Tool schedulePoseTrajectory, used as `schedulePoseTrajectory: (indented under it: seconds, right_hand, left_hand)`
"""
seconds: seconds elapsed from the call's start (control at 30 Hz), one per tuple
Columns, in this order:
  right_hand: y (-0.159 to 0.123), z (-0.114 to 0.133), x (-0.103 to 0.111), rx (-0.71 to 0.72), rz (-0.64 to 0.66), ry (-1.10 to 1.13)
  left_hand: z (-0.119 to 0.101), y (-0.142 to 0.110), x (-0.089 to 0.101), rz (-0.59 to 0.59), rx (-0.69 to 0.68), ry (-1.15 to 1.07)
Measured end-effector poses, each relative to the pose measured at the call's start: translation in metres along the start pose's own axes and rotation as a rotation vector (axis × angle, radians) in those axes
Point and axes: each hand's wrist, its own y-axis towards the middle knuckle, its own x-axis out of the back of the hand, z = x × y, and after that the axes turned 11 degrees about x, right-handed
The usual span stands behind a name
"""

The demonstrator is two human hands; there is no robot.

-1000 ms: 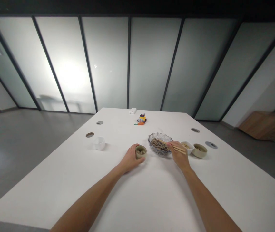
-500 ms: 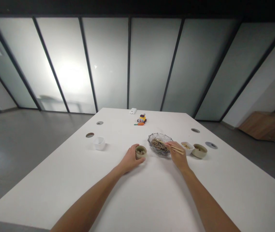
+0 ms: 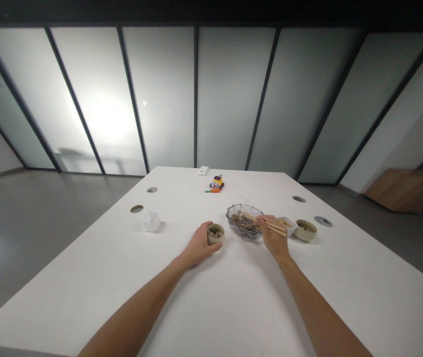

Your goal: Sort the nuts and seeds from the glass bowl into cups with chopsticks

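Observation:
My left hand [image 3: 199, 245] is wrapped round the side of a small olive-green bowl [image 3: 216, 240], which stands on the table and has some seed-like pieces inside. A pair of wooden chopsticks [image 3: 275, 227] is gripped in my right hand [image 3: 274, 242]. Their tips reach over a clear faceted glass bowl [image 3: 238, 229] holding a heap of striped, dark seeds, perhaps sunflower seeds. Whether the tips pinch a seed is too small to tell. Partly behind my right hand sits a white bowl [image 3: 292, 227] with pale pieces. Touching it or close by is another olive-green bowl [image 3: 305, 233] with something in it.
On the left of the white table [image 3: 95, 277] stands a small white square bowl [image 3: 151, 222]. Farther back are a toy carrot [image 3: 215, 190], a yellow toy vehicle [image 3: 217, 182] and a white box-like object [image 3: 203, 171]. Round holes, such as one on the left [image 3: 137, 208], pierce the tabletop.
The chopsticks in my right hand dipped toward the seeds, then their tips shifted slightly left and up over the glass bowl. My left hand keeps its hold; the view has turned a little.

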Motion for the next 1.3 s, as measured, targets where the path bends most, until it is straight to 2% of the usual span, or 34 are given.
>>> schedulePoseTrajectory:
  seconds: [0.07,0.17,0.27,0.37,0.47,0.57,0.67,0.9,1.3]
  right_hand:
    - [0.004,0.002,0.005,-0.056,-0.058,0.019]
    - [0.009,0.007,0.01,-0.173,-0.117,0.264]
    - [0.01,0.016,0.012,-0.263,-0.052,0.47]
    - [0.011,0.025,0.015,-0.295,0.033,0.468]
    - [0.012,0.029,0.019,-0.217,0.006,0.288]
    - [0.012,0.028,0.021,-0.045,-0.001,0.044]
    - [0.007,0.024,0.018,0.056,0.061,0.002]
    - [-0.005,0.013,0.006,0.029,0.134,0.129]
    - [-0.005,0.006,0.005,0.052,0.121,0.078]
  left_hand:
    - [-0.001,-0.001,0.0,0.003,0.007,-0.004]
    - [-0.002,-0.002,0.001,0.0,0.005,-0.001]
    - [-0.002,-0.001,0.001,0.001,0.001,0.009]
    - [0.001,0.0,0.0,0.0,-0.003,0.008]
    - [0.002,0.0,0.0,-0.003,-0.005,0.005]
    - [0.003,0.0,-0.001,0.002,0.001,0.006]
    - [0.004,0.001,-0.002,-0.001,-0.001,-0.002]
    - [0.006,0.002,-0.004,-0.003,-0.005,-0.01]
    - [0.004,0.001,-0.003,-0.002,-0.006,-0.005]
